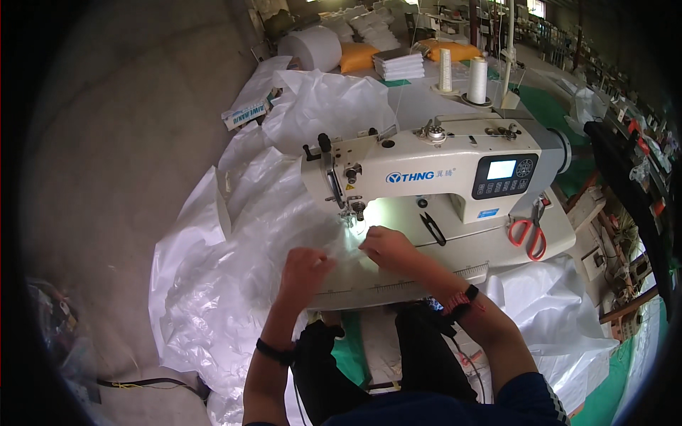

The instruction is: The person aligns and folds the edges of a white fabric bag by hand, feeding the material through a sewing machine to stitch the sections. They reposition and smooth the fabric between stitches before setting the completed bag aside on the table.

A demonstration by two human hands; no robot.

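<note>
A white sewing machine [398,153] stands in front of me, its lamp lighting the needle area. Translucent white plastic sheeting [249,234] lies bunched over the left of the machine bed and hangs down past it. My left hand [307,271] is closed on the sheeting, left of the needle and nearer to me. Just in front of the presser foot [352,213], my right hand [389,248] pinches the sheeting's edge, its fingertips partly lost in the glare. Black thread snips [432,228] and red-handled scissors [528,238] rest on the bed, right of my right hand.
Two white thread cones [477,82] stand behind the machine. Farther back are a large white roll [311,50], orange sacks [357,57] and a stack of folded white packs [399,65]. More white sheeting [547,305] hangs at the right front. A cluttered rack [632,142] runs along the right.
</note>
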